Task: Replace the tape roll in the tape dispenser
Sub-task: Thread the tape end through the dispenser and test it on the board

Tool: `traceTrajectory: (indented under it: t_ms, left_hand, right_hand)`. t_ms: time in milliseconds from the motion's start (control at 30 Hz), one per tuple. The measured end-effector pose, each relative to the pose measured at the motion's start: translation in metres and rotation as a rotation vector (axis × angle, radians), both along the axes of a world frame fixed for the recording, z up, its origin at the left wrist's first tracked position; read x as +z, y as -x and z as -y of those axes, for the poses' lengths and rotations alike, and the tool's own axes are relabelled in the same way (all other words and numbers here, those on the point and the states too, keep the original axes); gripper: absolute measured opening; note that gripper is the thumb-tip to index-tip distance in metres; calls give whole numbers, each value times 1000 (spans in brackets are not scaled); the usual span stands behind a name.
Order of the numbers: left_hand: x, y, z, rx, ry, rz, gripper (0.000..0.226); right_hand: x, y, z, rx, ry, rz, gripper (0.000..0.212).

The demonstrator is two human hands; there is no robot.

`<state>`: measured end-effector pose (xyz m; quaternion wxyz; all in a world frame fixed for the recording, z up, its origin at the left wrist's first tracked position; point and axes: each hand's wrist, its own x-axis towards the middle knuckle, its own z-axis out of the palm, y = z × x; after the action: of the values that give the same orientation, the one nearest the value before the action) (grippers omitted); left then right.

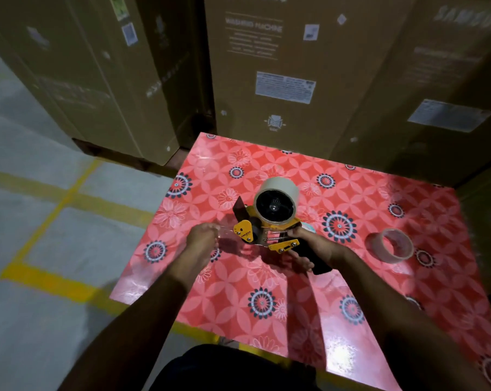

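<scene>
- Full tape roll (pixel 276 204) already seated on tape dispenser (pixel 262 232); thin spent roll (pixel 391 245) lies apart on counter (pixel 351 320).
- Left to do, likely: thread the tape end.
- Right hand (pixel 314 246) wraps the handle; left hand (pixel 202 239) fingers pinched just beside the front roller, apparently on clear tape.

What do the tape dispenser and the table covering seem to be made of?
Tape dispenser: likely painted metal, going by its flat yellow plates with screws, plus a black, probably plastic handle. Table covering: looks like glossy vinyl or oilcloth, since its floral print reflects glare.
</scene>
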<state>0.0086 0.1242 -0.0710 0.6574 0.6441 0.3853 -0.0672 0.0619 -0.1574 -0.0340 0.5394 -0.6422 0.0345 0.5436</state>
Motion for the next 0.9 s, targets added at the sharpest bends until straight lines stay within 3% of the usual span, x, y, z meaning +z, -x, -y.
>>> traceTrajectory:
  t_ms: [300, 467, 567, 667, 767, 900]
  left_hand:
    - [-18, -14, -53, -18, -160, -16, 27]
    - [-24, -6, -70, -173, -626, -3, 19]
    - [-39, 0, -74, -275, -782, 102, 21]
    - [-57, 12, -80, -315, -987, 66, 7]
    - [-49, 13, -89, -202, -1043, -61, 47]
    - [-52, 25, -87, -463, -1207, 163, 48]
  right_hand:
    - [-3, -14, -25, 28, 5, 52, 55]
    - [-10, -9, -40, 28, 31, 159, 46]
    - [-16, -6, -52, 12, 35, 152, 45]
    - [-20, -5, -55, 4, 74, 172, 46]
    - [-19, -2, -55, 28, 66, 166, 46]
    - [-31, -1, -53, 30, 93, 146, 67]
